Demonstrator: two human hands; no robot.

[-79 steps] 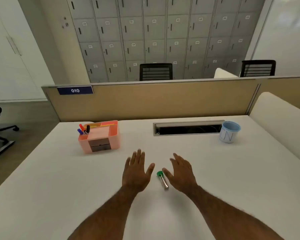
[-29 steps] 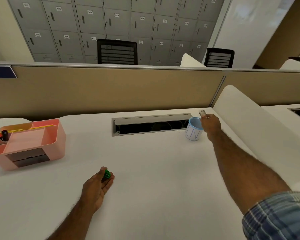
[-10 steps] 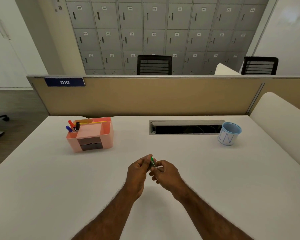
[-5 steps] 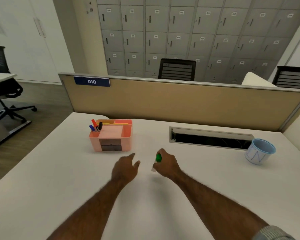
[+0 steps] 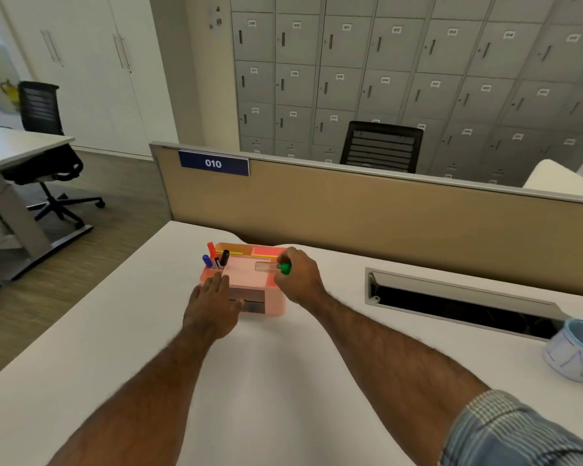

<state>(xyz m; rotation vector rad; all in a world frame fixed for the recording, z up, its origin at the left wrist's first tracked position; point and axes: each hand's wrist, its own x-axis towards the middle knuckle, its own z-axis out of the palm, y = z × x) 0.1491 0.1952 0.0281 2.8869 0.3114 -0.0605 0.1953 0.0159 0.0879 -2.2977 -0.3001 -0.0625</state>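
Organiser [image 5: 274, 306] sits on the table [image 5: 283, 398] near the far edge, toward the far-left corner, with markers [image 5: 216, 258] in its rear-left compartment. Left hand [image 5: 212, 307] rests on its front-left part; right hand [image 5: 297, 280] at its right side holds the tube [image 5: 265, 266] over its top. Cable slot [image 5: 451, 307] runs to the right along the far edge, cup [image 5: 574, 353] at its right end, partition [image 5: 350, 216] behind.

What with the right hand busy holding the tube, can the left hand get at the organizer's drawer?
Probably yes: the left hand rests on the pink organizer, thumb beside its drawer, nothing between. The right hand holds the tube higher up.
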